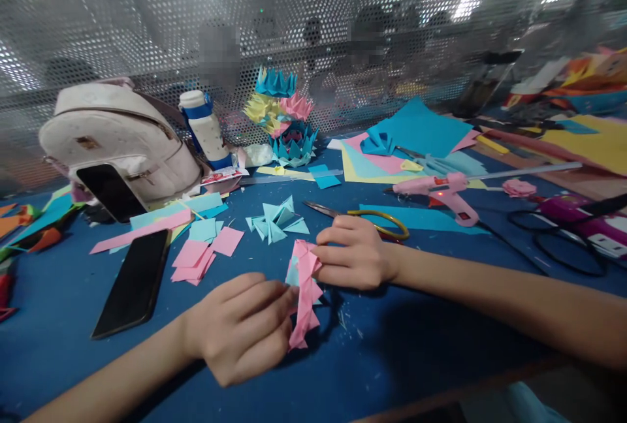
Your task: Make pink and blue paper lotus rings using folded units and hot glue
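Observation:
Between my two hands is a folded-paper piece (pixel 307 296), pink with some light blue, made of overlapping pointed folds. My left hand (pixel 247 325) pinches its left side, and my right hand (pixel 351 252) grips its upper right edge. The fingertips partly hide the paper. Just beyond lies a cluster of light blue folded points (pixel 277 219). Gold-handled scissors (pixel 379 219) rest behind my right hand. Left of the piece are pink paper squares (pixel 193 260) and light blue squares (pixel 203 230).
A black phone (pixel 134 282) lies at left; another phone (pixel 112 193) leans on a white backpack (pixel 112 123). A bottle (pixel 203 126) and stacked paper flowers (pixel 292 142) stand behind. At right are a pink glue gun (pixel 441 191) with a cord, coloured sheets (pixel 421 126) and a purple item (pixel 582 217).

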The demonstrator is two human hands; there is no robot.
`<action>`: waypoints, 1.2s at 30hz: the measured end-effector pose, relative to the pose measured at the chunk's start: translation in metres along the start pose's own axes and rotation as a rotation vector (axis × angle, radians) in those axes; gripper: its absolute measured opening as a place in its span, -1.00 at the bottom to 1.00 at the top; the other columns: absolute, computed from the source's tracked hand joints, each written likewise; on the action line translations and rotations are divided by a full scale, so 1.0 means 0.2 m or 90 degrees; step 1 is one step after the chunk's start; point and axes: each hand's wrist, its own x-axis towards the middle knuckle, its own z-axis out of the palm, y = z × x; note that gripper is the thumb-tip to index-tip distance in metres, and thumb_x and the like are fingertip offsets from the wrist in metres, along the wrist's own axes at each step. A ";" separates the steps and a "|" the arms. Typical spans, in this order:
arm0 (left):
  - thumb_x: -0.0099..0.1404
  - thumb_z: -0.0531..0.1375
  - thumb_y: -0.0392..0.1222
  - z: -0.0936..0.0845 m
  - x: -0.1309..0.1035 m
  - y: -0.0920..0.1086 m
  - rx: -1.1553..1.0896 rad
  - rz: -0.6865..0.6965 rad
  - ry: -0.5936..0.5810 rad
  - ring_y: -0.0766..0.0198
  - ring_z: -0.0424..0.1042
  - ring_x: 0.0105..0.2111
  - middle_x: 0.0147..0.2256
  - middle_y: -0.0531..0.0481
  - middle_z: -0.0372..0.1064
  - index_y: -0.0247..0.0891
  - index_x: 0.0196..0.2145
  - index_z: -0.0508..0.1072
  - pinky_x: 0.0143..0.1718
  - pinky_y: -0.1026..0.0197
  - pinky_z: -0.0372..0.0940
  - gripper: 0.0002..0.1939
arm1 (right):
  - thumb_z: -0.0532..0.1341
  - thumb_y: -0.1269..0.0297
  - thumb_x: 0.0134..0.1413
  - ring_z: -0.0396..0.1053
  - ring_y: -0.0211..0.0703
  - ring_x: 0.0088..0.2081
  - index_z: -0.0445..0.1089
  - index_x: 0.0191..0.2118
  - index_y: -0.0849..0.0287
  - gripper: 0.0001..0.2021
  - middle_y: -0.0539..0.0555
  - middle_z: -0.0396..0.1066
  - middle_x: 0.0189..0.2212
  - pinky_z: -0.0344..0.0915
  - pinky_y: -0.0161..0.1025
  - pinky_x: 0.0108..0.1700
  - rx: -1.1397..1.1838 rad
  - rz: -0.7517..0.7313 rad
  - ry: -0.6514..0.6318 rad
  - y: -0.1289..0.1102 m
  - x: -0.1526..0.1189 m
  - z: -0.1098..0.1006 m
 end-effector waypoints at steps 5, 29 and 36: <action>0.35 0.06 -0.41 -0.02 0.04 -0.01 -0.003 0.005 -0.025 0.11 0.53 -0.36 -0.40 -0.17 0.56 -0.36 -0.47 0.47 -0.42 0.16 0.37 -0.72 | 0.19 0.41 0.21 0.29 -0.24 -0.37 0.37 -0.52 0.17 -0.75 -0.04 0.46 -0.45 -0.03 -0.24 -0.42 0.006 0.006 -0.004 0.00 0.00 0.01; 0.40 -0.04 -0.39 0.10 0.00 0.08 -0.091 -0.113 -0.118 0.16 0.47 -0.41 -0.40 -0.18 0.51 -0.40 -0.35 0.49 -0.29 0.13 0.41 -0.68 | 0.14 0.47 0.22 0.30 -0.22 -0.35 0.32 -0.46 0.19 -0.80 0.01 0.41 -0.44 0.01 -0.21 -0.41 0.117 -0.025 -0.194 -0.02 -0.12 0.00; 0.39 0.00 -0.36 0.11 -0.03 0.12 -0.090 -0.173 -0.143 0.09 0.50 -0.30 -0.28 -0.21 0.55 -0.45 -0.26 0.51 -0.17 0.06 0.37 -0.73 | -0.02 0.45 0.34 0.26 -0.27 -0.39 0.31 -0.41 0.19 -0.71 -0.02 0.32 -0.51 0.03 -0.23 -0.39 0.184 0.049 -0.291 -0.01 -0.11 -0.01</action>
